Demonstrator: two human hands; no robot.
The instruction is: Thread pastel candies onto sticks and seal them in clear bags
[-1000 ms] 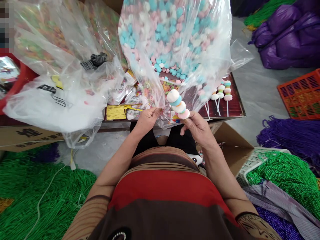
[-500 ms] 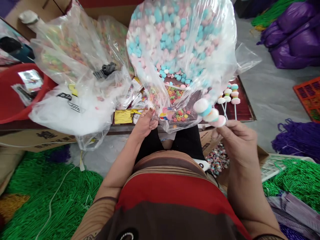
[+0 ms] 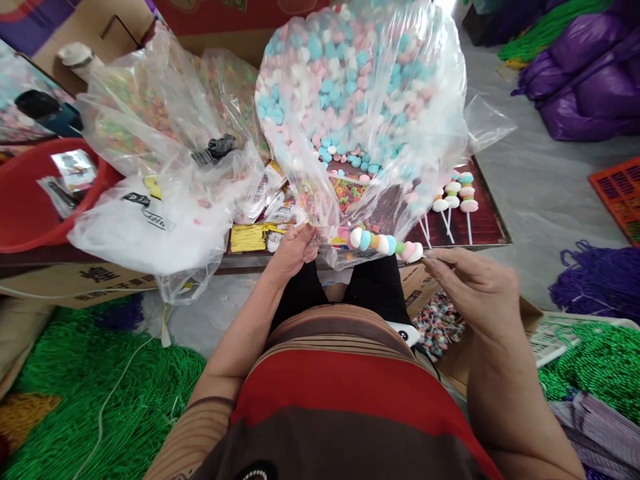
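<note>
My right hand (image 3: 473, 283) is closed, thumb and fingers pinching the stick end of a marshmallow skewer (image 3: 385, 244). The skewer points left, nearly level, with white, blue and pink marshmallows and coloured rings threaded on it. My left hand (image 3: 295, 252) is closed in a pinch on the edge of a small clear printed bag (image 3: 325, 235). The skewer's tip is at the bag's right side; I cannot tell whether it is inside. Behind them, a big clear bag of marshmallows (image 3: 345, 87) leans over the table. More marshmallow skewers (image 3: 467, 193) lie to the right.
Left on the table are a red basin (image 3: 103, 200), a white plastic bag (image 3: 135, 233) and a stack of yellow twist ties (image 3: 247, 239). A cardboard box (image 3: 453, 363) of wrapped pieces is low on the right. Green strands (image 3: 115, 393) cover the floor at left.
The marshmallow skewer has swung from a steep slant to nearly level, its tip moving left toward the small bag. My left hand keeps its pinch. The whole view has shifted slightly.
</note>
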